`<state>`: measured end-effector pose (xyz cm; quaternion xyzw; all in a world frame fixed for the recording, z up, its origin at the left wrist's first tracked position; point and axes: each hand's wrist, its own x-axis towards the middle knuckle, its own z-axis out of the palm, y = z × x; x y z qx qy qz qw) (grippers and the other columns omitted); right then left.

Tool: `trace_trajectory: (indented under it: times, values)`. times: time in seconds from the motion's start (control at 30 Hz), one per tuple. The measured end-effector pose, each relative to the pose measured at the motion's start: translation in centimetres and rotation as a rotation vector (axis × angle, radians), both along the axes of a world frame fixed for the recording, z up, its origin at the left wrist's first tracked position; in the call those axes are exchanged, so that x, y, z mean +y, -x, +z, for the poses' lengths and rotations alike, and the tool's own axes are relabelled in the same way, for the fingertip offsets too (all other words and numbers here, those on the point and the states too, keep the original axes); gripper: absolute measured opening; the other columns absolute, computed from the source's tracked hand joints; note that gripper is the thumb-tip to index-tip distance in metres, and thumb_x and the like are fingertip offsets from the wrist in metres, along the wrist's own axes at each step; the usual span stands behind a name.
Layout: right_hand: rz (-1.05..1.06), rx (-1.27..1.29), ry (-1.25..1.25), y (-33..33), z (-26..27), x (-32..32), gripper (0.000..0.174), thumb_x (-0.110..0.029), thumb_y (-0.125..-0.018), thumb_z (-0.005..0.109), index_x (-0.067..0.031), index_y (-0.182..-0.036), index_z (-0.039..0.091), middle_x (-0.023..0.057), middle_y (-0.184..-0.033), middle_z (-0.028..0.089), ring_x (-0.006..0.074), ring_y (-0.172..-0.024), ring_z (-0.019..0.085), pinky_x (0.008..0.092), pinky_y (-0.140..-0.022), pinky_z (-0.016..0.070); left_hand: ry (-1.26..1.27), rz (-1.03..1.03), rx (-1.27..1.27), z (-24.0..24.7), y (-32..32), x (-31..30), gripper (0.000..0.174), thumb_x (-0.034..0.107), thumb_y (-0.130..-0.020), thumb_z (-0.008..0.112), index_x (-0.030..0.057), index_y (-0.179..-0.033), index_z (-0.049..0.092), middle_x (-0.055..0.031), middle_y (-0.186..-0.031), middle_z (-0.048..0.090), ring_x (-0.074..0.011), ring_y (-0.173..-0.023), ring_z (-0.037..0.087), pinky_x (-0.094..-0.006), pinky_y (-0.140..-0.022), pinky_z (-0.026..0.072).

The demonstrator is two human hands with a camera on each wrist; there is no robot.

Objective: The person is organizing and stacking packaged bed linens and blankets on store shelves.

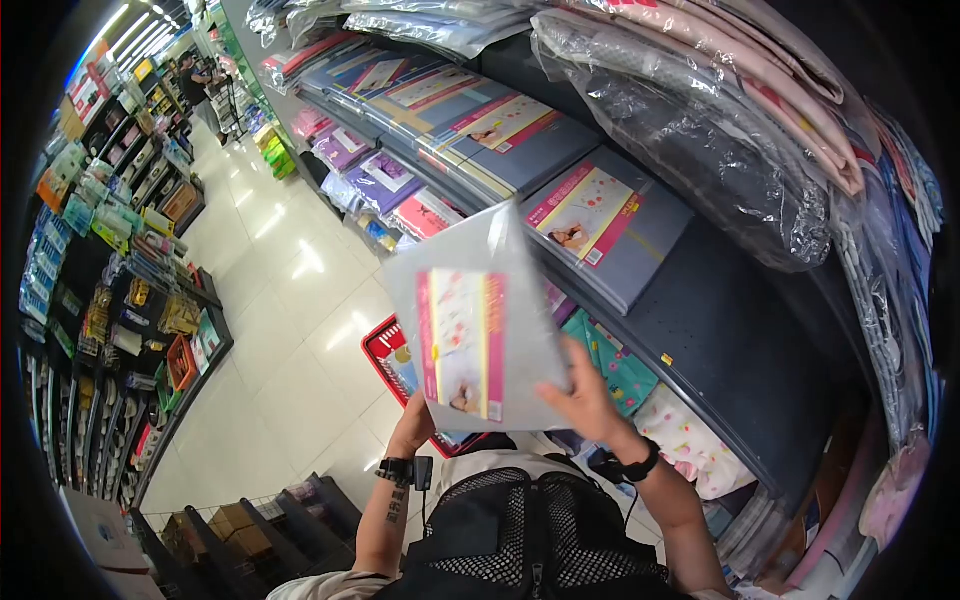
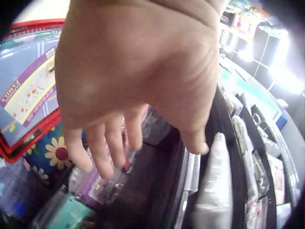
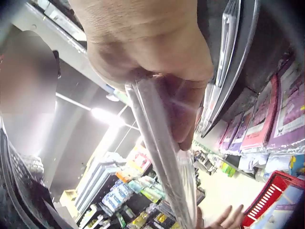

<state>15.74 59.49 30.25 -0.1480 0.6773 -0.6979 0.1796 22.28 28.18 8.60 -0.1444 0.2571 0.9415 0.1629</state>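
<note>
Pale tiled floor [image 1: 290, 330] runs between stocked shelves [image 1: 120, 300] under strip lights [image 1: 128, 28].

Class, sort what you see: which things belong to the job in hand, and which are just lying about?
In hand: flat packet, gripped by right hand; left hand open below it.
Lying about: red basket on floor; shelf packets; bagged bedding above; far shelves.

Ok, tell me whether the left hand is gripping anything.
No, in the left wrist view the left hand has its fingers straight and spread, holding nothing.
</note>
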Motion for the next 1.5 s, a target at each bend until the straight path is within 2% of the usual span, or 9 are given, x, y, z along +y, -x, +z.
trace_trajectory:
  times: [0.2,0.4,0.47,0.53,0.6,0.77,1.07,1.33,1.5]
  values:
    - [-0.500,0.115,0.274,4.2,3.2,6.1,0.073,-0.002,-0.094,0.061,0.0018,-0.156,0.022,0.0137,-0.150,0.042,0.0203,-0.133,0.047,0.0334,-0.110,0.0394,0.766,-0.133,-0.502,-14.0,0.3,-0.8,0.067,0.046,-0.093,0.066,-0.0023,-0.137,0.048,-0.0169,-0.130,0.058,-0.0314,-0.115,0.059,-0.0459,-0.096,0.0488]
    - [-0.681,0.064,0.323,10.4,1.1,10.0,0.069,-0.005,-0.096,0.060,-0.0009,-0.157,0.027,0.0138,-0.148,0.047,0.0215,-0.132,0.049,0.0339,-0.110,0.0383,0.903,-0.280,-0.429,-19.7,-0.5,-2.1,0.050,0.031,-0.093,0.063,-0.0046,-0.127,0.059,-0.0143,-0.095,0.062,-0.0279,-0.085,0.062,-0.0418,-0.080,0.0524]
    - [-0.744,-0.012,0.336,11.7,0.3,10.2,0.068,-0.008,-0.096,0.062,-0.0008,-0.155,0.030,0.0132,-0.146,0.049,0.0214,-0.131,0.050,0.0334,-0.108,0.0397,1.145,-0.546,-0.043,-23.7,-1.1,-3.1,0.050,0.028,-0.098,0.051,0.0063,-0.143,0.051,-0.0021,-0.075,0.045,-0.0150,-0.061,0.044,-0.0319,-0.058,0.0430]
    - [-0.762,0.023,0.237,12.9,-0.5,9.3,0.066,-0.008,-0.097,0.062,0.0020,-0.155,0.031,0.0150,-0.142,0.053,0.0207,-0.126,0.053,0.0317,-0.106,0.0409,1.261,-0.484,0.212,-29.8,-3.3,-4.9,0.047,0.020,-0.098,0.048,0.0063,-0.143,0.051,-0.0053,-0.081,0.058,-0.0185,-0.065,0.052,-0.0319,-0.064,0.0492]
    - [-0.936,0.146,-0.056,13.5,-1.1,8.8,0.067,-0.010,-0.097,0.062,0.0055,-0.154,0.031,0.0186,-0.137,0.056,0.0204,-0.122,0.055,0.0301,-0.104,0.0411,1.517,-0.518,0.232,-31.6,-2.1,-4.3,0.061,-0.005,-0.075,0.065,0.0093,-0.134,0.061,-0.0251,-0.108,0.072,-0.0383,-0.100,0.071,-0.0413,-0.084,0.0585]
    - [-1.037,0.180,-0.063,14.5,-2.9,7.3,0.070,-0.015,-0.097,0.063,0.0113,-0.152,0.028,0.0212,-0.120,0.061,0.0227,-0.112,0.057,0.0329,-0.100,0.0429,1.754,-0.493,0.466,-28.7,-2.0,-3.7,0.049,0.002,-0.075,0.070,0.0070,-0.123,0.068,-0.0248,-0.101,0.073,-0.0422,-0.095,0.071,-0.0445,-0.083,0.0586]
    - [-1.049,0.415,-0.624,13.9,-2.6,6.9,0.064,-0.020,-0.096,0.066,0.0127,-0.144,0.041,0.0252,-0.118,0.055,0.0288,-0.112,0.054,0.0388,-0.094,0.0456,1.741,-0.478,0.419,-26.8,-1.2,-3.4,0.046,-0.003,-0.076,0.068,0.0026,-0.122,0.065,-0.0244,-0.094,0.072,-0.0412,-0.089,0.072,-0.0442,-0.075,0.0594]
    - [-0.932,-0.018,0.217,13.6,-0.8,9.2,0.083,-0.003,-0.085,0.077,0.0149,-0.148,0.026,0.0201,-0.121,0.061,0.0229,-0.108,0.060,0.0327,-0.092,0.0479,1.780,-0.473,0.347,-26.3,-2.3,-3.5,0.045,0.002,-0.079,0.069,0.0006,-0.123,0.063,-0.0259,-0.098,0.072,-0.0413,-0.092,0.071,-0.0447,-0.078,0.0588]
    - [-0.708,-0.079,0.153,11.1,-0.1,12.9,0.064,-0.004,-0.085,0.074,0.0064,-0.141,0.044,0.0178,-0.120,0.066,0.0217,-0.109,0.063,0.0313,-0.096,0.0475,1.339,-0.270,-0.063,-29.1,-2.0,-3.4,0.039,0.017,-0.086,0.067,-0.0018,-0.120,0.064,-0.0238,-0.093,0.073,-0.0403,-0.086,0.071,-0.0438,-0.076,0.0575]
